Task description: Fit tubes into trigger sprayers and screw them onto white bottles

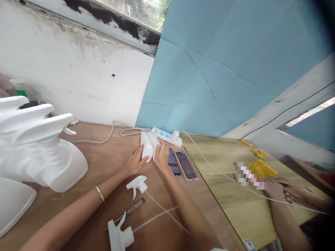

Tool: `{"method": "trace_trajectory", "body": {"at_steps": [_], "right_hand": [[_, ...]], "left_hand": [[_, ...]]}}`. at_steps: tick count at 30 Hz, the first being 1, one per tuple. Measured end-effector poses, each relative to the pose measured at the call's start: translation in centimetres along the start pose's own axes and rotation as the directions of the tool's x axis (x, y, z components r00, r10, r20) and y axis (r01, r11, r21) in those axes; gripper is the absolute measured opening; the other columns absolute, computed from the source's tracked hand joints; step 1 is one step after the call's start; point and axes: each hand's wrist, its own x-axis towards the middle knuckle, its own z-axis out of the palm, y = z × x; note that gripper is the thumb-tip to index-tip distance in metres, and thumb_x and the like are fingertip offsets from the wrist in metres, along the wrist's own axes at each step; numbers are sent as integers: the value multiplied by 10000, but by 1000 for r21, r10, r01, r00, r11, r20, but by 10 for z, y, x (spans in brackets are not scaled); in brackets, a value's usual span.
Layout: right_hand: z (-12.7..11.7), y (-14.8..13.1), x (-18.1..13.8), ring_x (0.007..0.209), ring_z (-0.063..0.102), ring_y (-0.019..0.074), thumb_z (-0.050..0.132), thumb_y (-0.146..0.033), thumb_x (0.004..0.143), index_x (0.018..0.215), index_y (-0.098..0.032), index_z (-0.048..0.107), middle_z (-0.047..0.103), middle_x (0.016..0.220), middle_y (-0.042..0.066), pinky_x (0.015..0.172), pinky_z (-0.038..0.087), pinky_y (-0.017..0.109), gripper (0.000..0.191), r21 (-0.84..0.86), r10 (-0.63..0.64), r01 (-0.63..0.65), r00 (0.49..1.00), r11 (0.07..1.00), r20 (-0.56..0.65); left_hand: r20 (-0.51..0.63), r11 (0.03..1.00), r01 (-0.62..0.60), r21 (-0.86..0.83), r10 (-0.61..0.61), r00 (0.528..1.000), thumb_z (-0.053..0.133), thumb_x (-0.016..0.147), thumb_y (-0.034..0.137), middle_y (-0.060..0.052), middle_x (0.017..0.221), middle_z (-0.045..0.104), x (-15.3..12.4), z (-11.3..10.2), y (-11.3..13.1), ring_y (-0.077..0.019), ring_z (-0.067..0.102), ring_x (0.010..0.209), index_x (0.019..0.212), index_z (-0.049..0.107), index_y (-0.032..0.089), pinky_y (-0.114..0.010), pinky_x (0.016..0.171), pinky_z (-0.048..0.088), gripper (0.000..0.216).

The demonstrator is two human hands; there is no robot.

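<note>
A glossy white plastic piece [147,148] with a rounded, grooved surface lies on the brown table near the wall. I cannot tell whether it is one part or two side by side. My left hand [134,161] grips its left side, thumb at the near end. My right hand [162,155] holds the right side, with a finger along the top. Closer to me lies a white trigger spray head [137,184] with a thin tube. A second spray head [120,234] rests nearer still. Between them is a screwdriver [134,206] with a clear handle.
Several white spray bottles [61,160] crowd the left. A power strip [167,136] with cables sits behind my hands. Two phones, one dark [173,163] and one pink-edged [186,165], lie right of them. Another person's hands [277,190] work at the adjoining table near yellow items [263,169].
</note>
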Motion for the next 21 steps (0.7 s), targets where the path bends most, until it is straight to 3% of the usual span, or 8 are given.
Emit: {"method": "trace_trajectory", "body": {"at_steps": [9,13,16,18,21], "right_hand": [[9,6,-1,1071,474,221,265,-329,877,1201,-120,364,500,1164,159,886,384,412,398,59,9,-2,994,998,-113],[-8,-1,-3,1146,414,239,253,-330,874,1233,-121,322,453,1208,174,909,354,456,421,97,8,7,988,995,-156],[-31,-17,-16,1161,390,251,329,-271,851,1197,-132,347,423,1211,182,919,331,488,373,119,-30,60,970,991,-240],[-47,-34,-31,1105,432,240,423,-211,810,1143,-170,391,456,1154,148,894,358,471,337,142,-83,113,975,983,-207],[-65,-57,-57,1005,494,211,470,-141,774,1038,-199,469,521,1056,98,843,396,409,269,165,-184,178,983,970,23]], "left_hand": [[-19,997,70,22,-69,997,474,784,496,-184,1378,285,2,4,-5,-281,281,1266,1329,209,69,-423,1029,260,742],[13,989,119,91,-121,993,414,796,549,-205,1385,259,-21,-10,-11,-317,267,1266,1334,203,32,-433,1034,254,775],[81,981,39,192,-56,995,333,841,528,-185,1379,287,-50,-31,-15,-291,273,1269,1333,221,31,-412,1036,263,708],[142,957,-45,285,4,990,297,866,495,-165,1381,294,-71,-46,-15,-258,264,1279,1333,238,50,-405,1049,242,648],[238,890,-191,415,97,967,285,883,450,-131,1403,263,-98,-63,-11,-232,217,1300,1333,270,94,-420,1070,178,574]]}}
